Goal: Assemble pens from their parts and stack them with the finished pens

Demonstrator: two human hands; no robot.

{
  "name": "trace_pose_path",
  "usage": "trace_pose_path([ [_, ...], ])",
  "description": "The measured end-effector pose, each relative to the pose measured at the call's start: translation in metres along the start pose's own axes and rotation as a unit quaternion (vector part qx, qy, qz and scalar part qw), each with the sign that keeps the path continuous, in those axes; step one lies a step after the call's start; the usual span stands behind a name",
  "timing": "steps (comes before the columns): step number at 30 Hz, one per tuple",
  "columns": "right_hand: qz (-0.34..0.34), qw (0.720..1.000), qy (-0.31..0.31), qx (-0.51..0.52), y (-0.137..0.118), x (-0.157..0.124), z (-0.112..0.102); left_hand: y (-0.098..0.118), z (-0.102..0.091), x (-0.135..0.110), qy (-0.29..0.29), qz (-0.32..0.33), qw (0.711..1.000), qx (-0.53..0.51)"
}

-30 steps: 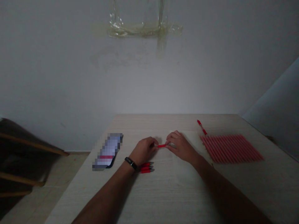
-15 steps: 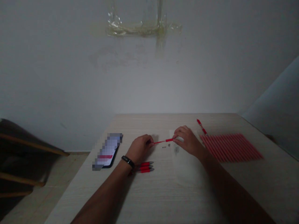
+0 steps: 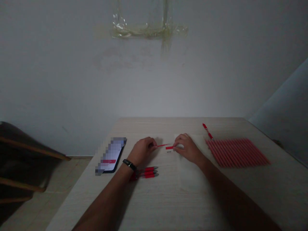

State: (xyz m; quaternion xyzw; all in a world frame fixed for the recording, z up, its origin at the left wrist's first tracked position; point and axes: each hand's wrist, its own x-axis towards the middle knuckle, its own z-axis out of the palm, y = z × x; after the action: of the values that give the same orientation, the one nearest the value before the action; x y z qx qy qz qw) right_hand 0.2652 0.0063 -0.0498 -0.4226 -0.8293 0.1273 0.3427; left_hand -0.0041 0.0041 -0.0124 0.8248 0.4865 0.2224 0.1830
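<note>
My left hand (image 3: 144, 148), wearing a black wristband, is closed in a pinch on a thin red pen refill (image 3: 161, 145), whose narrow tip points right. Opposite it, my right hand (image 3: 186, 147) pinches a short red pen grip section (image 3: 169, 148) between thumb and fingers. The refill lies just above and apart from the grip section's left end. A small dark spring-like part (image 3: 168, 151) rests on the table below them. Several red pens (image 3: 150, 172) lie nearer me, partly hidden behind my left forearm.
Several red sticks (image 3: 238, 152), resembling refills or pen barrels, lie in a row at the right. A clear-and-red pen (image 3: 208, 131) touches their far left corner. A phone (image 3: 112, 155) lies at the left. Pale paper (image 3: 192, 179) sits under my right hand. A wall stands behind the table.
My right hand has moved left and slightly down with the grip section, which was in line with the refill tip and is now below it. My left hand has shifted slightly left.
</note>
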Motion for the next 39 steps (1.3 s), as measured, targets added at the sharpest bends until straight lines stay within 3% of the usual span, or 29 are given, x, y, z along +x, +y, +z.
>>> trace_pose_path([
  [5, -0.014, 1.0, 0.001, 0.008, -0.015, 0.006, 0.021, -0.002, -0.007, 0.002, 0.072, -0.019, 0.997, -0.035],
  [14, -0.027, 0.999, -0.026, -0.018, -0.023, 0.008, 0.032, 0.003, 0.001, 0.001, 0.064, -0.022, 0.997, -0.047],
  [19, -0.014, 0.999, -0.032, -0.017, -0.021, 0.006, 0.02, 0.002, 0.005, 0.0, 0.057, -0.021, 0.997, -0.049],
  [23, 0.015, 0.998, -0.045, -0.028, -0.006, -0.002, 0.003, 0.003, 0.008, 0.0, 0.045, -0.023, 0.998, -0.038],
  [31, 0.045, 0.991, -0.123, -0.041, 0.023, -0.014, -0.021, 0.013, 0.011, -0.002, 0.004, -0.001, 0.999, -0.051],
  [39, -0.017, 0.998, -0.059, -0.016, 0.006, -0.006, -0.027, 0.015, 0.017, -0.003, -0.025, 0.022, 0.998, -0.05],
])
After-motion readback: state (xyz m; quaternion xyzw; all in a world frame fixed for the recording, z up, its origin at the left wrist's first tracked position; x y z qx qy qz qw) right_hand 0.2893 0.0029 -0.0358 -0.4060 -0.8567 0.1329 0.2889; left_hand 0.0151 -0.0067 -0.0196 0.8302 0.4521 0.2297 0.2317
